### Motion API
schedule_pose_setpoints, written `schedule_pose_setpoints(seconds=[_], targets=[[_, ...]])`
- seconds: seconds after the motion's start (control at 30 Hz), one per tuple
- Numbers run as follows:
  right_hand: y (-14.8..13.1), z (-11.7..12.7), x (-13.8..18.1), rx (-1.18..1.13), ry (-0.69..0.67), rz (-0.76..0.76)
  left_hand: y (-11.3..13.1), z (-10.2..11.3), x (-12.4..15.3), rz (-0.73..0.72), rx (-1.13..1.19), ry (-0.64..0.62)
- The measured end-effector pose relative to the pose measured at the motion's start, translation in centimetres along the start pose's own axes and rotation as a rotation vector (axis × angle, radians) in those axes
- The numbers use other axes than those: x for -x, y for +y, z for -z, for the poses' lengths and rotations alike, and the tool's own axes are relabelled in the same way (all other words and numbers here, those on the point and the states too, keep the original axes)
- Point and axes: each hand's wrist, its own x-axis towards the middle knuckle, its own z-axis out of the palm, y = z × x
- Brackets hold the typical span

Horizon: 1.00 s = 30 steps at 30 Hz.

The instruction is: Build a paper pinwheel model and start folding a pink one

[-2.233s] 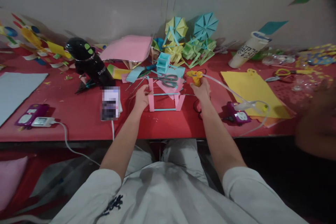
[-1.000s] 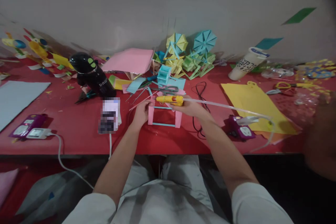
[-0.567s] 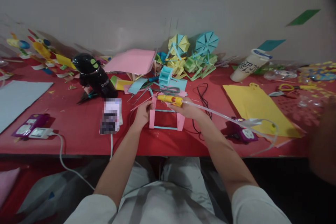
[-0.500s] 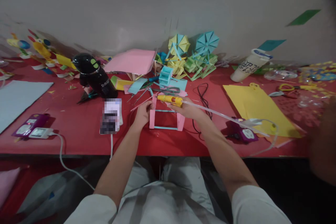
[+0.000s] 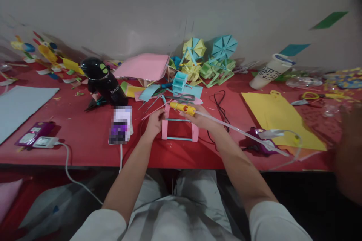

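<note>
My right hand [image 5: 201,119] is closed around a yellow glue gun [image 5: 182,109], with a long clear glue stick [image 5: 240,131] trailing from its back end toward the right. The gun's tip points left, over the far side of a small paper frame [image 5: 164,130] made of pink side pieces and light blue crossbars. At the frame's left far corner, my left hand [image 5: 156,121] pinches the pink paper; its fingertips are partly hidden. The frame stands on the red tabletop just in front of me.
Behind the frame lie grey scissors [image 5: 186,98] and a light blue paper piece [image 5: 179,83]. A black bottle [image 5: 103,84] and a phone [image 5: 121,126] stand left. Yellow sheets [image 5: 279,118], a purple power strip [image 5: 261,143] and a cup [image 5: 270,73] are right. Someone's blurred arm [image 5: 350,154] shows far right.
The glue gun's tip has shifted very slightly relative to the frame. Both hands keep their hold, and the whole view has moved a little.
</note>
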Motion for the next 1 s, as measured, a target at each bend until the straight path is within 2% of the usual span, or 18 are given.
schedule_pose_setpoints(seconds=[0.47, 0.67, 0.87, 1.0], targets=[[-1.0, 0.8, 0.3, 0.076, 0.018, -0.043, 1.3, 0.4, 0.1, -0.009, -0.035, -0.057], [-0.9, 1.3, 0.8, 0.129, 0.041, -0.102, 0.9, 0.5, 0.0, -0.036, -0.071, -0.038], [-1.6, 2.4, 1.7, -0.138, 0.018, -0.259, 0.6, 0.2, -0.6, 0.0, -0.068, 0.086], [-2.3, 3.6, 1.9, -0.279, 0.012, -0.336, 3.0, 0.9, 0.2, 0.051, -0.076, 0.131]])
